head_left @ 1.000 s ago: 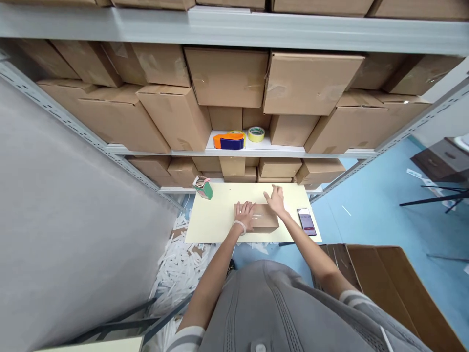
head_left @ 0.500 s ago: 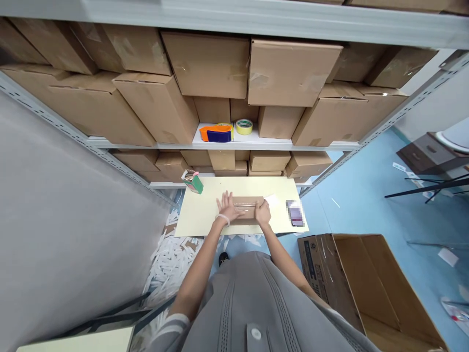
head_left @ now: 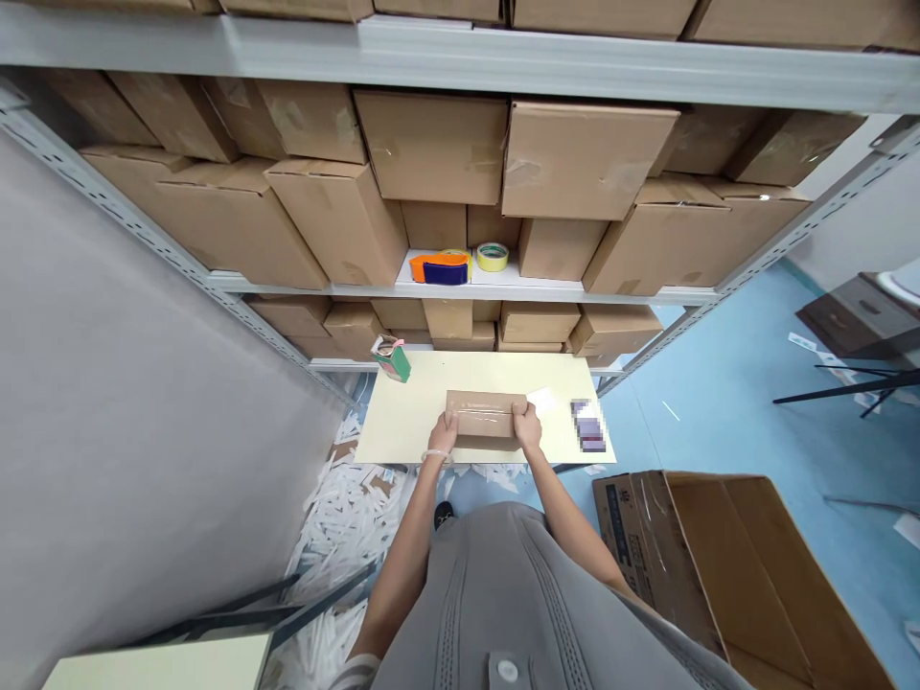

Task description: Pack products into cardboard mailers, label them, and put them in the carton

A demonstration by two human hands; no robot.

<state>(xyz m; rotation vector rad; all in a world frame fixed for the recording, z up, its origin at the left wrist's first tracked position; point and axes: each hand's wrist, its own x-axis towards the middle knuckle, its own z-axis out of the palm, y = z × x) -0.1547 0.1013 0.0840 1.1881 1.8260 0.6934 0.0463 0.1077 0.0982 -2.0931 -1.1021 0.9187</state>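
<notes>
A small taped cardboard box (head_left: 486, 417) rests on the pale yellow table (head_left: 409, 422). My left hand (head_left: 442, 436) grips its left end and my right hand (head_left: 528, 427) grips its right end, fingers curled round the edges. A white paper slip (head_left: 543, 399) lies just right of the box, and a phone (head_left: 588, 425) lies further right near the table edge. A small green carton (head_left: 392, 359) stands at the table's back left corner.
Metal shelving (head_left: 460, 287) packed with cardboard boxes rises behind the table; an orange-and-blue tape dispenser (head_left: 438, 268) and a tape roll (head_left: 493, 256) sit on it. A large open cardboard box (head_left: 747, 565) stands at my right. White paper strips (head_left: 345, 517) litter the floor at left.
My hands went from lying flat on top of the box to gripping its two ends. The right hand came down from above the box.
</notes>
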